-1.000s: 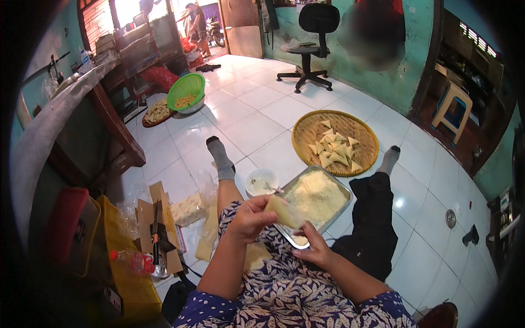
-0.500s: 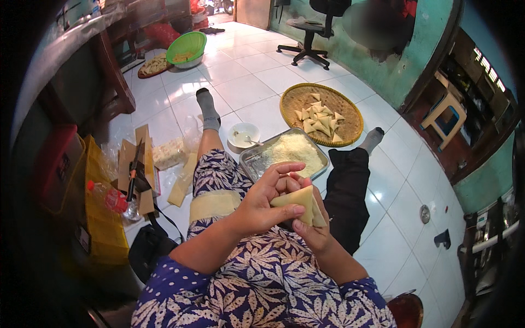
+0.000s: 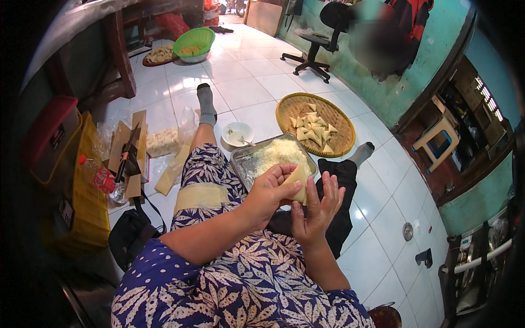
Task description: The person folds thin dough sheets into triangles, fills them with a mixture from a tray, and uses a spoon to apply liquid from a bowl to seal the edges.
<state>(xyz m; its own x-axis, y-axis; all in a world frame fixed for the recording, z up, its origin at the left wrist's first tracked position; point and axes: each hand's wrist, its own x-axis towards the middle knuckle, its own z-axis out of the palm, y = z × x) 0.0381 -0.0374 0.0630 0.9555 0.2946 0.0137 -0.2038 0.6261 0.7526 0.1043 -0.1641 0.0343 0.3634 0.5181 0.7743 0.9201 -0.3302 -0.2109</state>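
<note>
1. Two hands on one pastry wrapper (image 3: 299,183), held up over the lap right at the near edge of the metal tray (image 3: 240,159). The person is sitting on the tiled floor with legs stretched out.
2. Left hand (image 3: 269,192) has its fingers curled together, pinching the pale wrapper from the left. Right hand (image 3: 316,206) is behind it with fingers spread and upright, palm backing the wrapper. So it's clamped between left fingertips and right palm, folded into a cone or pocket as far as I can tell. Can't see whether there's filling inside.
3. The tray is full of pale shredded filling (image 3: 279,153), and it rests partly on the legs, so it looks a bit tippy to me.
4. What could go wrong, my guess: the wrapper looks thin, and a hard pinch might tear it or open the fold. Overstuffing would probably split the seam.
5. A knee shifting could slide the tray and dump filling onto the tiles.
6. Small white bowl (image 3: 238,134) with something in it sits on the floor just beyond the tray, near the left leg. Easy to knock with a foot.
7. Round woven tray (image 3: 290,109) with finished triangles (image 3: 313,130) lies further out, between the feet.
8. A strip of wrapper (image 3: 201,195) lies across the left thigh and could slip off.
</note>
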